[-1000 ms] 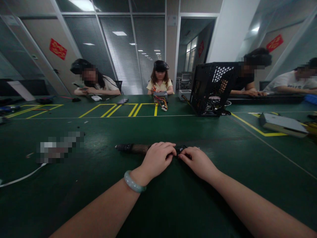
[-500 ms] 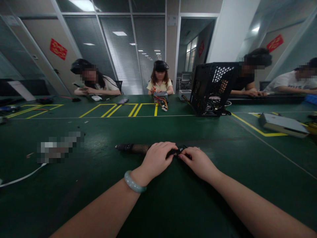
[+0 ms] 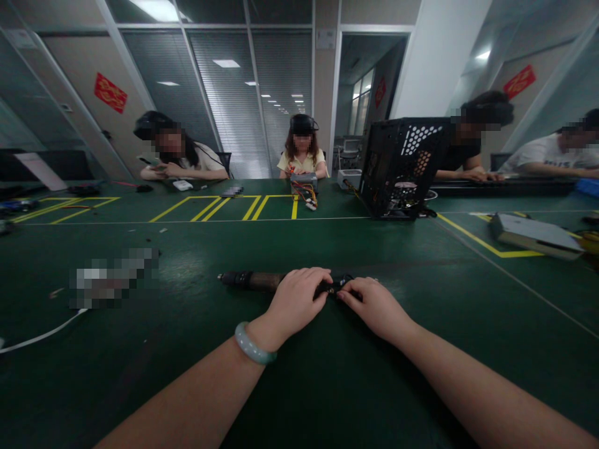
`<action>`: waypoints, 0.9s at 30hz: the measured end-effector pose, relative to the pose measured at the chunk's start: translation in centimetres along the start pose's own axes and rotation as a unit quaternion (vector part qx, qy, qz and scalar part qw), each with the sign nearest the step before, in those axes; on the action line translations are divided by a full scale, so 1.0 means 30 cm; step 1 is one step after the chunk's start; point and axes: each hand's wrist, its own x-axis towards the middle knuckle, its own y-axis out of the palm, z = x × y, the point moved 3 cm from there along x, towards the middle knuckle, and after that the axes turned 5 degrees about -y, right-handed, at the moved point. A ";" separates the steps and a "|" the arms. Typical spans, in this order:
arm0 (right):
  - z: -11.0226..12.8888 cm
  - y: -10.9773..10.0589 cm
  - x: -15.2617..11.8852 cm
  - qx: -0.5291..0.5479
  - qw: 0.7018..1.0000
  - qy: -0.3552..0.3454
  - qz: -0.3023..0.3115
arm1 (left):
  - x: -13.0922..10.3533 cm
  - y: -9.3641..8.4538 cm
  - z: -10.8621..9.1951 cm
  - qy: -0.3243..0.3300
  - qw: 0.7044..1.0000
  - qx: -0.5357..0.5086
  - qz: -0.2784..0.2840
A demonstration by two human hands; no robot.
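Observation:
A dark cylindrical tool (image 3: 257, 280) lies sideways on the green table (image 3: 196, 368), its narrow metal tip pointing left. My left hand (image 3: 299, 296), with a pale green bangle at the wrist, is wrapped over the right part of this tool. Close beside it on the right, my right hand (image 3: 374, 305) has its thumb and fingers pinched at the tool's black right end, where a thin dark cable (image 3: 346, 278) loops up. The fingers hide most of that end, and small details there are too dark to make out.
A black computer case (image 3: 397, 168) stands at the back right, with a silver flat box (image 3: 538, 236) farther right. A power supply with coloured wires (image 3: 306, 190) sits across the table near a seated person. A white cable (image 3: 47, 337) runs at the left. Other people sit along the far side.

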 end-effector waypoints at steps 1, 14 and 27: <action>0.000 0.000 0.000 -0.001 1.000 -0.001 -0.002 | -0.001 -0.001 0.000 -0.002 1.000 0.000 0.000; 0.014 -0.005 0.003 -0.004 1.000 -0.001 -0.004 | 0.001 -0.004 -0.009 -0.002 1.000 0.004 -0.007; 0.009 -0.003 0.001 -0.007 1.000 -0.005 -0.007 | -0.001 0.000 -0.001 0.014 1.000 0.012 0.015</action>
